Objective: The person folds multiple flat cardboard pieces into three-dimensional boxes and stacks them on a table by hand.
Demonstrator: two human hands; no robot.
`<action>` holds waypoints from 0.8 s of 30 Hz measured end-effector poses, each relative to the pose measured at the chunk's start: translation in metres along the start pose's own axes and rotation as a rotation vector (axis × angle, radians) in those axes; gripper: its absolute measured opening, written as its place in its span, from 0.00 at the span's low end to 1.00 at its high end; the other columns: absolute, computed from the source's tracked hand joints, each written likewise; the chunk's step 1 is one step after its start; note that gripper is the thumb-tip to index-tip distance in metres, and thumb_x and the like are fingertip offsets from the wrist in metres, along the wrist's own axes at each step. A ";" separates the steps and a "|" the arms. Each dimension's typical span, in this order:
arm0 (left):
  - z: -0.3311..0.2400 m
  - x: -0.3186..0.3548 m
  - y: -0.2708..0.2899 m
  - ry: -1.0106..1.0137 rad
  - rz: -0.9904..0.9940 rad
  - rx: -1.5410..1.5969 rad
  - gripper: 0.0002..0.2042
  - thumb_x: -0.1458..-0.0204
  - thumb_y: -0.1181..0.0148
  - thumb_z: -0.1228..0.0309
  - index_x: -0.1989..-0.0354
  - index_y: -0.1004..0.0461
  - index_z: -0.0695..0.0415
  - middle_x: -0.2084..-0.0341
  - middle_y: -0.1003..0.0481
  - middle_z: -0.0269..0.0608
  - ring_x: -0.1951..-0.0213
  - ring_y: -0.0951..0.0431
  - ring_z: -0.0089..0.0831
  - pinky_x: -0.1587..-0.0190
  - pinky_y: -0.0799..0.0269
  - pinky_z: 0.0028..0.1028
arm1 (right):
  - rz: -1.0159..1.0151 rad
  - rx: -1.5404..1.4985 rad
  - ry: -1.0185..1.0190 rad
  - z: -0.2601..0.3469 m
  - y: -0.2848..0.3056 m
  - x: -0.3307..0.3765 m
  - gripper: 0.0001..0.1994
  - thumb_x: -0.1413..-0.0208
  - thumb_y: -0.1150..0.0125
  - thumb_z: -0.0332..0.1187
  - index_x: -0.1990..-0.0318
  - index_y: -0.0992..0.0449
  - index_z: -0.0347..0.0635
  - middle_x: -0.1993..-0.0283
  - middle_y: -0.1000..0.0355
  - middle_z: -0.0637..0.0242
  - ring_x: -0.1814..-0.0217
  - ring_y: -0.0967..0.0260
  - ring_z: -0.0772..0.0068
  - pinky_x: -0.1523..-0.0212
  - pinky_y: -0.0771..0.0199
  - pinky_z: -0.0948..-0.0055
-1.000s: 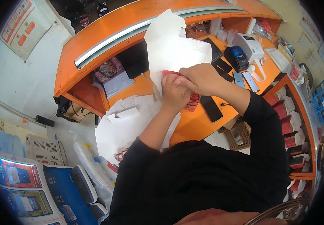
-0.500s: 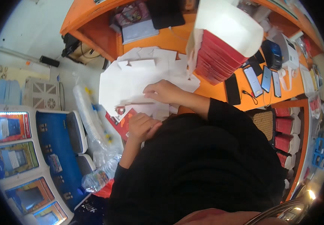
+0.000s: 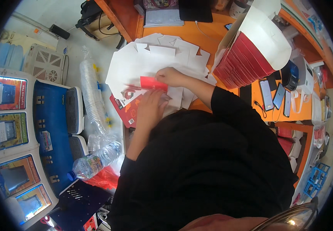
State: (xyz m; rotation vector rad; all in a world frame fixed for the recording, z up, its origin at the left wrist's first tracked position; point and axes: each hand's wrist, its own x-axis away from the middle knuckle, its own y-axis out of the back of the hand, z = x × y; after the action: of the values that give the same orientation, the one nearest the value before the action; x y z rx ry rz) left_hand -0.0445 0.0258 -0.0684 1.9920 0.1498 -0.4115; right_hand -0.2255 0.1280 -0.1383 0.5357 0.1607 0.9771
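A stack of flat white cardboard box blanks [image 3: 135, 61] with notched edges lies on the orange desk in front of me. The top one has a raised flap whose red printed side [image 3: 151, 82] faces up between my hands. My right hand [image 3: 171, 77] pinches the far right end of this flap with curled fingers. Closer to my body, my left hand [image 3: 151, 106] grips the near edge, fingers bent over it. Its fingertips are partly hidden. Red printed card [image 3: 130, 111] shows under the blanks beside my left wrist.
Nested red and white folded boxes [image 3: 247, 61] stand at the right of the desk. Beyond them lie several phones [image 3: 266, 94]. On the left are a sleeve of clear plastic cups [image 3: 91, 92], a plastic bottle [image 3: 91, 164] and a blue-and-white drink dispenser [image 3: 52, 127].
The blank's near part is now folded up, showing its red side. My left hand has moved up and forward to its edge; my right hand now pinches it. The whole view has shifted.
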 end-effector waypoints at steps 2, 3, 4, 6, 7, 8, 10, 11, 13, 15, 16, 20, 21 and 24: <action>0.005 0.003 -0.006 0.085 0.041 0.009 0.21 0.52 0.34 0.66 0.50 0.28 0.58 0.52 0.26 0.47 0.48 0.27 0.45 0.47 0.32 0.39 | -0.118 -0.084 0.029 0.011 0.001 0.005 0.10 0.42 0.42 0.34 0.60 0.23 0.37 0.66 0.23 0.55 0.67 0.27 0.69 0.61 0.28 0.69; 0.003 0.004 -0.004 0.114 0.028 0.031 0.21 0.52 0.34 0.65 0.50 0.29 0.58 0.52 0.26 0.47 0.48 0.27 0.44 0.47 0.32 0.39 | -0.181 -0.128 0.038 0.022 0.005 0.011 0.09 0.41 0.43 0.33 0.60 0.23 0.37 0.68 0.24 0.54 0.68 0.27 0.69 0.62 0.28 0.69; 0.001 0.007 -0.002 0.151 0.014 0.055 0.22 0.52 0.34 0.65 0.49 0.29 0.58 0.51 0.26 0.47 0.47 0.27 0.44 0.47 0.33 0.39 | -0.186 -0.113 0.105 0.036 0.009 0.020 0.09 0.42 0.43 0.34 0.62 0.23 0.38 0.68 0.24 0.54 0.69 0.27 0.65 0.63 0.28 0.69; -0.007 0.001 0.014 0.064 -0.175 0.032 0.22 0.53 0.34 0.64 0.50 0.29 0.58 0.52 0.26 0.47 0.48 0.27 0.43 0.47 0.33 0.40 | -0.201 -0.088 0.234 0.069 0.026 0.041 0.08 0.43 0.43 0.35 0.65 0.22 0.40 0.70 0.24 0.54 0.71 0.26 0.58 0.64 0.28 0.67; -0.014 -0.005 0.025 0.018 -0.267 0.023 0.22 0.53 0.34 0.64 0.50 0.29 0.58 0.52 0.26 0.48 0.48 0.27 0.43 0.47 0.33 0.40 | -0.124 -0.016 0.272 0.082 0.034 0.051 0.08 0.42 0.43 0.35 0.64 0.22 0.41 0.69 0.24 0.54 0.70 0.26 0.56 0.64 0.27 0.66; -0.025 -0.017 0.041 -0.011 -0.351 -0.025 0.22 0.55 0.32 0.64 0.51 0.27 0.57 0.53 0.25 0.46 0.49 0.26 0.41 0.50 0.32 0.39 | -0.044 0.058 0.306 0.092 0.041 0.062 0.08 0.42 0.44 0.35 0.63 0.22 0.41 0.69 0.24 0.53 0.70 0.26 0.55 0.64 0.27 0.65; -0.025 -0.026 0.059 0.073 -0.088 -0.096 0.19 0.56 0.32 0.64 0.55 0.24 0.55 0.59 0.23 0.45 0.53 0.24 0.41 0.50 0.32 0.38 | 0.052 0.131 0.308 0.106 0.054 0.075 0.09 0.40 0.44 0.35 0.61 0.22 0.41 0.68 0.24 0.55 0.67 0.26 0.58 0.62 0.28 0.67; -0.020 -0.029 0.064 0.114 0.043 -0.132 0.17 0.56 0.32 0.64 0.57 0.22 0.55 0.62 0.21 0.44 0.55 0.23 0.41 0.50 0.32 0.37 | 0.065 0.131 0.267 0.110 0.059 0.080 0.10 0.39 0.45 0.36 0.59 0.22 0.40 0.67 0.24 0.58 0.64 0.26 0.63 0.60 0.28 0.68; -0.013 -0.036 0.066 0.469 0.169 0.096 0.09 0.54 0.33 0.67 0.65 0.19 0.55 0.75 0.21 0.44 0.65 0.20 0.35 0.57 0.30 0.31 | -0.013 -0.034 0.256 0.106 0.072 0.086 0.10 0.40 0.44 0.36 0.59 0.22 0.39 0.64 0.23 0.62 0.58 0.26 0.66 0.55 0.30 0.70; -0.016 -0.041 0.071 0.816 0.148 0.300 0.07 0.52 0.34 0.68 0.67 0.19 0.56 0.79 0.22 0.44 0.69 0.20 0.31 0.60 0.28 0.28 | -0.193 -0.379 0.296 0.092 0.089 0.089 0.10 0.43 0.42 0.37 0.63 0.22 0.40 0.61 0.22 0.65 0.52 0.26 0.61 0.49 0.31 0.69; -0.008 -0.040 0.072 0.884 0.132 0.440 0.06 0.46 0.38 0.69 0.64 0.20 0.58 0.76 0.21 0.40 0.69 0.22 0.22 0.65 0.29 0.23 | -0.175 -0.496 0.328 0.089 0.095 0.095 0.11 0.44 0.40 0.39 0.64 0.23 0.41 0.59 0.23 0.72 0.44 0.31 0.64 0.40 0.39 0.67; 0.024 -0.023 0.047 0.711 -0.086 0.850 0.09 0.39 0.47 0.71 0.61 0.22 0.64 0.72 0.21 0.34 0.69 0.27 0.17 0.63 0.31 0.20 | -0.399 -0.056 0.639 0.083 0.087 0.100 0.16 0.40 0.42 0.50 0.66 0.24 0.48 0.60 0.23 0.73 0.43 0.31 0.65 0.34 0.51 0.53; 0.022 -0.024 0.047 0.726 -0.099 0.853 0.09 0.39 0.46 0.71 0.62 0.22 0.64 0.72 0.22 0.33 0.69 0.27 0.17 0.64 0.31 0.20 | -0.425 -0.126 0.664 0.081 0.081 0.099 0.17 0.41 0.43 0.52 0.66 0.24 0.47 0.61 0.23 0.73 0.43 0.31 0.65 0.33 0.52 0.52; 0.015 -0.025 0.047 0.727 -0.173 0.887 0.09 0.39 0.45 0.70 0.62 0.22 0.64 0.73 0.22 0.32 0.70 0.28 0.17 0.64 0.31 0.20 | -0.565 -0.407 0.736 0.091 0.060 0.089 0.19 0.41 0.43 0.55 0.67 0.25 0.47 0.63 0.24 0.73 0.44 0.30 0.65 0.32 0.56 0.52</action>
State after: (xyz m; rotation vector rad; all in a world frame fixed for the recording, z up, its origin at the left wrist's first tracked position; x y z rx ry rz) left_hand -0.0576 -0.0065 -0.0259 2.9457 0.6938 0.2217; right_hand -0.1876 0.1951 -0.0208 -0.2630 0.7128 0.5833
